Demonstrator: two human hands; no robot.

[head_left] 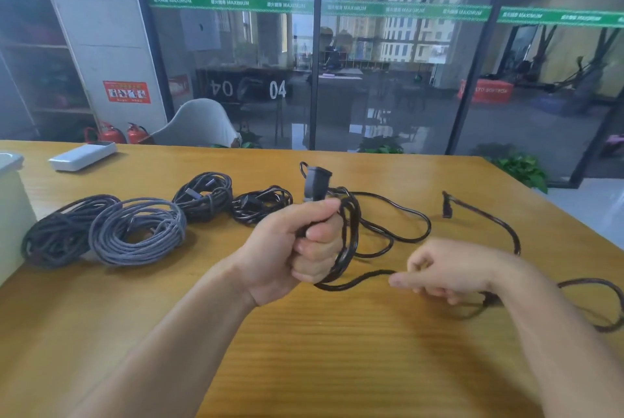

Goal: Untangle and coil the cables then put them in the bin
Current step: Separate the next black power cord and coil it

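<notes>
Four coiled cables [135, 228] lie at the bench's [304, 350] far left, beside the bin [10, 215]. The left hand [297, 248] clenches a black cable [388, 232] near its plug; the right hand [445, 272], loosely pinched, guides the slack. The loose tail trails right and may snag or knot if pulled quickly, and the held loops could slip free.

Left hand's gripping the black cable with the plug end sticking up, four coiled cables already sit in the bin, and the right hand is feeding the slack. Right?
Not quite. The head view shows the four coiled cables lying on the table, not in the bin. The left hand does grip the black cable, plug up; the right hand handles the slack.
</notes>
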